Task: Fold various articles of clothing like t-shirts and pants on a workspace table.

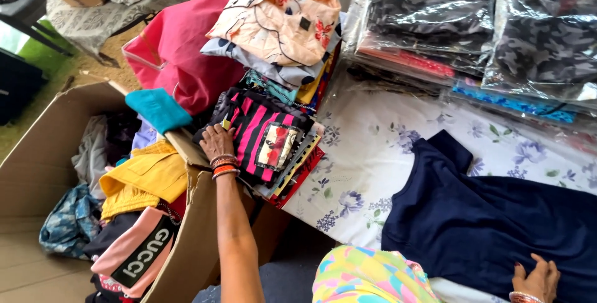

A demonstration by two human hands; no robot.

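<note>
free: floral sheet strip | blocked: folded stack, bagged clothes behind, possibly touching
</note>
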